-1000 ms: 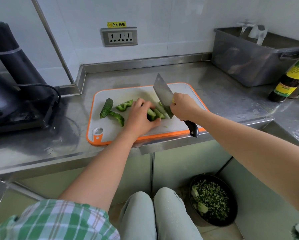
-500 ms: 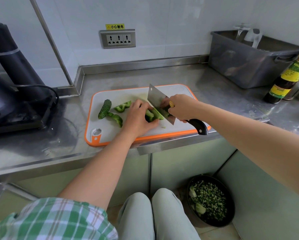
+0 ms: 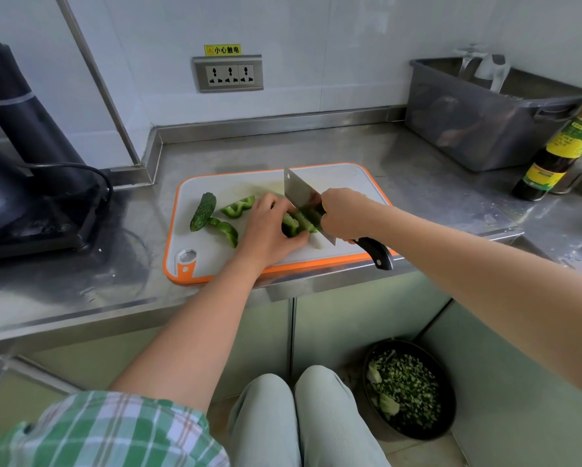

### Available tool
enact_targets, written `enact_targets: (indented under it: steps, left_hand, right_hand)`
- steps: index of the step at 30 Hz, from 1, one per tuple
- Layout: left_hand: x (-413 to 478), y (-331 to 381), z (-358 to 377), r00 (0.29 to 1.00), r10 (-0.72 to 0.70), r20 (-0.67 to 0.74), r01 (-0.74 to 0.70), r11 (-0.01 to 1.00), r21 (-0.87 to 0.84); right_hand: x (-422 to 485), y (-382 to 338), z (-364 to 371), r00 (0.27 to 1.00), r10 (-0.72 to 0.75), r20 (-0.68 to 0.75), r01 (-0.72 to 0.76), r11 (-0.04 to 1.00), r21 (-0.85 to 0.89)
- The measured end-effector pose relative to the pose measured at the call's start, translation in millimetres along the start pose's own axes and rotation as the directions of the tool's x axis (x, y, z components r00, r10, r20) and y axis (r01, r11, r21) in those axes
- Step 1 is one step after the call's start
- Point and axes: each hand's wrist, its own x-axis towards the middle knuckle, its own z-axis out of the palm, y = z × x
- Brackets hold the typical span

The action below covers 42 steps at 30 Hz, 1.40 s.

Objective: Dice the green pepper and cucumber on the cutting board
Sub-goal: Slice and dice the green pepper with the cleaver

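Holding the green pepper strips (image 3: 291,224) under our curled left hand (image 3: 266,230) steadied them on the cutting board (image 3: 346,178); our right hand (image 3: 343,214) gripped the cleaver (image 3: 299,193) just beside it, the cucumber (image 3: 203,210) lying left of both hands.

The person wears a short checked sleeve (image 3: 107,429), green and white with thin orange lines, on the left arm. The trousers (image 3: 303,419) are plain, pale grey-green. Both forearms (image 3: 188,332) are bare down to the left hand (image 3: 269,227) and right hand (image 3: 345,214).
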Motion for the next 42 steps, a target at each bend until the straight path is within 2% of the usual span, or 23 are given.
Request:
enact_targets:
  steps: [4,15,19,27,42]
  left_hand:
    - [-0.9,-0.2,-0.1,1.0,0.0,-0.007,0.0,1.0,0.003]
    - [-1.3,2.5,-2.0,1.0,0.004,-0.01,-0.004,1.0,0.021]
    - [-2.6,2.5,-1.8,1.0,0.001,-0.009,-0.001,1.0,0.029]
    - [-2.2,1.5,-1.9,1.0,0.0,-0.008,0.0,1.0,0.011]
    - [-0.1,-1.3,0.0,1.0,0.012,0.002,-0.012,1.0,0.006]
  right_hand:
    - [3.9,-3.5,10.9,0.998,-0.007,-0.054,0.006,1.0,-0.013]
    - [14.8,18.5,27.2,0.971,0.064,-0.231,-0.023,0.984,0.175]
    - [10.6,24.3,13.6,0.983,0.051,-0.178,-0.012,0.976,0.217]
    - [-1.4,13.5,-1.2,1.0,0.008,-0.023,-0.006,0.994,0.112]
    - [0.7,9.4,0.4,1.0,0.015,0.008,-0.016,0.996,0.086]
